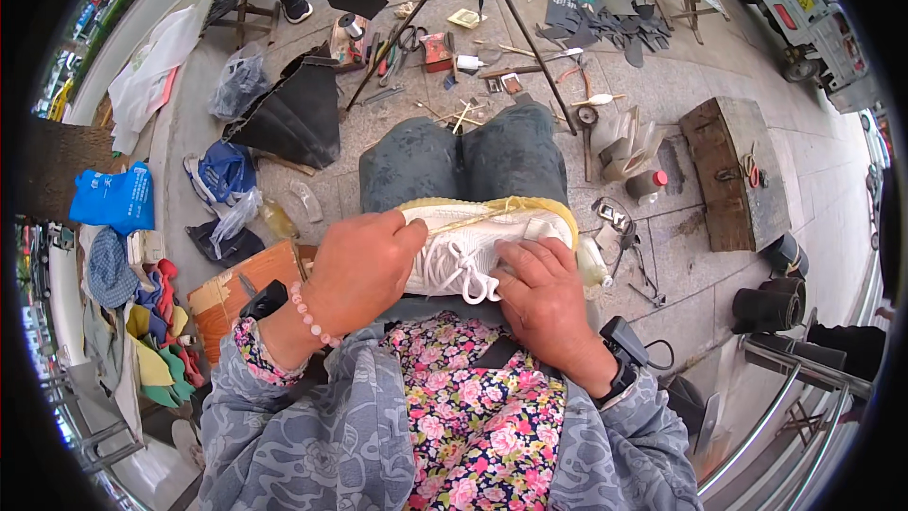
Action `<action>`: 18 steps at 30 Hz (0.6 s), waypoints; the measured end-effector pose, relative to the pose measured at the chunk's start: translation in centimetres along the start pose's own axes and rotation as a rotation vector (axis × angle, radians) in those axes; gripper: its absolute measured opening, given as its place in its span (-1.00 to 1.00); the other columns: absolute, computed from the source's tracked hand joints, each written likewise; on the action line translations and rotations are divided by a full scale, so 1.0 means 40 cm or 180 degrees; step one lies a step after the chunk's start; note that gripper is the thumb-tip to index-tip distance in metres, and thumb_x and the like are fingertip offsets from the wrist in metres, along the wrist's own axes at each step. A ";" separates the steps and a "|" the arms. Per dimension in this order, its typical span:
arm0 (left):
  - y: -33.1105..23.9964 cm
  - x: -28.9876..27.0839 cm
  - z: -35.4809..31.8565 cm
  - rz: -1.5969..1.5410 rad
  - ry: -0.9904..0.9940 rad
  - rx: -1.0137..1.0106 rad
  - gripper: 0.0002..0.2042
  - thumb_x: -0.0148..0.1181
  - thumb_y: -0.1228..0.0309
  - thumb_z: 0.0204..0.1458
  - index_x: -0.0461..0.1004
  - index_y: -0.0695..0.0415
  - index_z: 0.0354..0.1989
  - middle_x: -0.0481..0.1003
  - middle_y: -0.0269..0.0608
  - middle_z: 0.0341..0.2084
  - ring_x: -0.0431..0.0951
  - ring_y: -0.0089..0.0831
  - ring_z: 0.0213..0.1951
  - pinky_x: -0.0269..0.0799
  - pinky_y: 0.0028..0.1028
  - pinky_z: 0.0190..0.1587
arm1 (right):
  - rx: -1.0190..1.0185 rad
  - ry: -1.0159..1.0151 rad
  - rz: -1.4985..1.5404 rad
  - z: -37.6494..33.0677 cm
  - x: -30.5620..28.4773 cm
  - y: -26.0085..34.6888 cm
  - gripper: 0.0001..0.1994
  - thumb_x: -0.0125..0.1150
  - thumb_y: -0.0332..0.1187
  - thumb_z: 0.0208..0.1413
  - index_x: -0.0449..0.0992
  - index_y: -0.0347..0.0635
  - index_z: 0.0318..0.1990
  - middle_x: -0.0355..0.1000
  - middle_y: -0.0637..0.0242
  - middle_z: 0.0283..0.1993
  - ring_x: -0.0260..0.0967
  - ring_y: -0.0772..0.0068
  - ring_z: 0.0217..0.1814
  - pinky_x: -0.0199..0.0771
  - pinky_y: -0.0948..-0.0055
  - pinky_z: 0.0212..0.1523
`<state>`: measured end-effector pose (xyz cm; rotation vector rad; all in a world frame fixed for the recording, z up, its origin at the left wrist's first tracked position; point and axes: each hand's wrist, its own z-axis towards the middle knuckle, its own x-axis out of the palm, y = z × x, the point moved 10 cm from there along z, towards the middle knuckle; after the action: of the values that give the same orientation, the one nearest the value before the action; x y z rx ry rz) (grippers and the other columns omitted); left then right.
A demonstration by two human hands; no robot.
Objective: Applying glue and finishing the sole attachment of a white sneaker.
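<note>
shoe point(482, 237) on lap — left hand point(355, 270) left, right hand point(544, 298) right

A single head-worn fisheye view looks steeply down from above onto the seated person's lap, very near. Forearms enter from the lower edge; the left hand point(359, 265) and right hand point(544, 298) sit at frame centre. Paved ground point(653, 76) fills the upper frame, curving toward the dark round rim.

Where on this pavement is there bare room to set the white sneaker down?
Bare paving lies right of the weathered wooden box, toward the kerb, and below it beside the black rubber rolls. Ahead of the knees, the scattered hand tools crowd the ground. Both hands, left and right, hold the white laced sneaker.
</note>
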<state>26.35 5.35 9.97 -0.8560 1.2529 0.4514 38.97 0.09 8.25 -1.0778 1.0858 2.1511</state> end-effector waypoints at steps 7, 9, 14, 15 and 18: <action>-0.071 0.020 0.003 0.0068 -0.0048 0.0145 -0.81 0.16 0.50 -0.14 0.47 0.20 -0.29 0.41 -0.18 -0.53 0.52 -0.19 -0.44 0.43 -0.29 -0.42 | -0.0002 0.0084 0.0144 -0.038 0.024 0.005 -0.87 0.14 -0.44 -0.24 0.48 -0.20 -0.44 0.45 0.22 -0.10 0.37 0.21 -0.02 0.22 0.17 0.12; -0.090 0.024 0.009 0.0135 -0.0099 0.0228 -0.78 0.16 0.50 -0.14 0.47 0.23 -0.27 0.42 -0.17 -0.50 0.52 -0.20 -0.41 0.44 -0.30 -0.39 | -0.0080 0.0010 0.0177 -0.043 0.025 0.008 -0.89 0.14 -0.43 -0.23 0.48 -0.19 -0.45 0.46 0.22 -0.13 0.38 0.24 -0.04 0.23 0.20 0.11; -0.114 0.015 0.010 0.0302 -0.0047 0.0370 -0.78 0.16 0.50 -0.16 0.47 0.24 -0.28 0.41 -0.20 -0.50 0.50 -0.26 -0.39 0.43 -0.34 -0.40 | -0.0037 0.0045 0.0347 -0.041 0.027 -0.007 -0.89 0.19 -0.44 -0.26 0.47 -0.18 -0.48 0.48 0.23 -0.13 0.40 0.26 -0.10 0.26 0.24 0.04; -0.115 0.011 0.005 0.0417 -0.0062 0.0458 -0.78 0.16 0.50 -0.17 0.47 0.24 -0.28 0.40 -0.22 -0.50 0.49 -0.28 -0.39 0.42 -0.35 -0.40 | 0.0003 0.0062 0.0394 -0.040 0.030 -0.013 -0.87 0.25 -0.45 -0.28 0.46 -0.18 -0.49 0.49 0.25 -0.11 0.41 0.25 -0.10 0.27 0.24 0.02; -0.089 -0.008 -0.011 0.0732 0.0018 0.0432 -0.80 0.16 0.51 -0.16 0.48 0.21 -0.30 0.37 -0.24 -0.52 0.46 -0.29 -0.41 0.39 -0.34 -0.44 | 0.0036 0.0044 0.0336 -0.027 0.022 -0.011 -0.88 0.16 -0.43 -0.23 0.46 -0.18 -0.44 0.47 0.21 -0.11 0.39 0.26 -0.19 0.26 0.28 -0.03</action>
<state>28.53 2.83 11.38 -0.6017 1.3775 0.5405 39.27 -0.48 6.95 -1.0532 1.1840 2.2192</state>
